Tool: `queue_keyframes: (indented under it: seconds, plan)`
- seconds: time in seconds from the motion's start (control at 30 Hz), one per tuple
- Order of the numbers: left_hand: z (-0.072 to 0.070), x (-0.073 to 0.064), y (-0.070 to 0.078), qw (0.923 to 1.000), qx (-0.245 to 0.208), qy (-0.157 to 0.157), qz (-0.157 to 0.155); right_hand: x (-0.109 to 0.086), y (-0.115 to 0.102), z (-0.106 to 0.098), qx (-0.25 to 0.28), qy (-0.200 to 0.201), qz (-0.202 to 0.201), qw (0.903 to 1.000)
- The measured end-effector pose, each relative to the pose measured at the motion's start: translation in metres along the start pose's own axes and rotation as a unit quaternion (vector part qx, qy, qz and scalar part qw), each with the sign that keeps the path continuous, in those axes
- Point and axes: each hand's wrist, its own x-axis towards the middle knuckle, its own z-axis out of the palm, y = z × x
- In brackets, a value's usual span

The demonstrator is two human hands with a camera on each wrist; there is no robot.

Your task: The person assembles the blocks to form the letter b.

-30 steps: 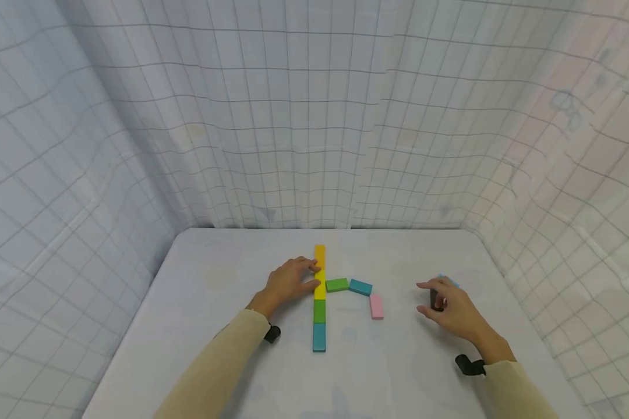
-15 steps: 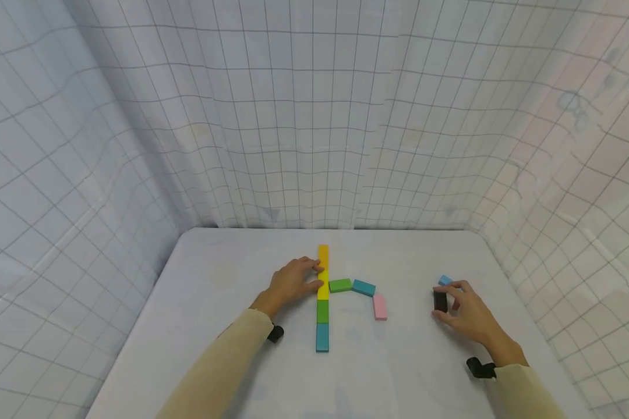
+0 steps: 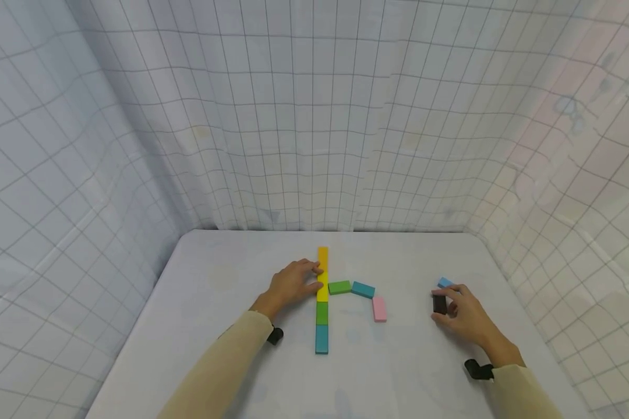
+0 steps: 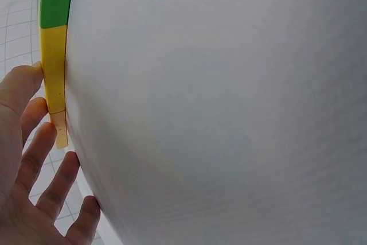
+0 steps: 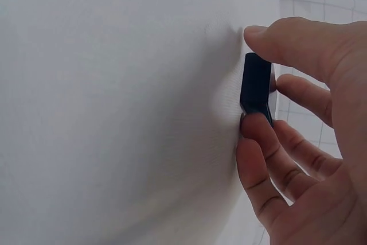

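Observation:
My left hand point(image 3: 289, 285) rests beside a straight column of blocks, its fingertips against the yellow blocks point(image 3: 322, 256). In the left wrist view the thumb and fingers touch the side of a yellow block point(image 4: 54, 67), fingers loosely spread. Below the yellow ones, a green block point(image 3: 322, 313) and a teal block point(image 3: 322, 339) continue the column. At the right, my right hand point(image 3: 463, 314) pinches a black block point(image 3: 439, 304) by its two ends, low over the table. The right wrist view shows that block point(image 5: 256, 78) between thumb and fingers.
From the column a second green block point(image 3: 339, 287), a tilted teal block point(image 3: 363, 289) and a pink block point(image 3: 380, 309) curve rightward. A light blue block point(image 3: 444, 282), partly covered by the right hand, lies behind the black one. Gridded white cloth point(image 3: 325, 145) surrounds the white table point(image 3: 241, 378).
My right hand, earlier with thumb and fingers spread wide near the black block, has moved slightly right and closed onto it. The left hand stays at the yellow blocks.

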Motion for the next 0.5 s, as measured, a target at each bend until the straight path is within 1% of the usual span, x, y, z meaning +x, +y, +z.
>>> queue_keyframes:
  seconds: [0.2, 0.33, 0.5]
  plan:
    - [-0.0010, -0.0031, 0.0011, 1.0000, -0.005, -0.001, 0.003, 0.0008, 0.0000, 0.0001, 0.003, -0.013, 0.011, 0.9998]
    - [-0.0021, -0.0044, 0.0023, 1.0000, -0.007, 0.002, 0.006, 0.0016, -0.0007, -0.0002, 0.003, -0.014, 0.010, 0.9998]
    - [-0.0012, -0.0023, -0.0001, 0.9999, -0.005, 0.008, 0.014, 0.0047, 0.0000, -0.0004, 0.003, -0.013, 0.003, 0.9999]
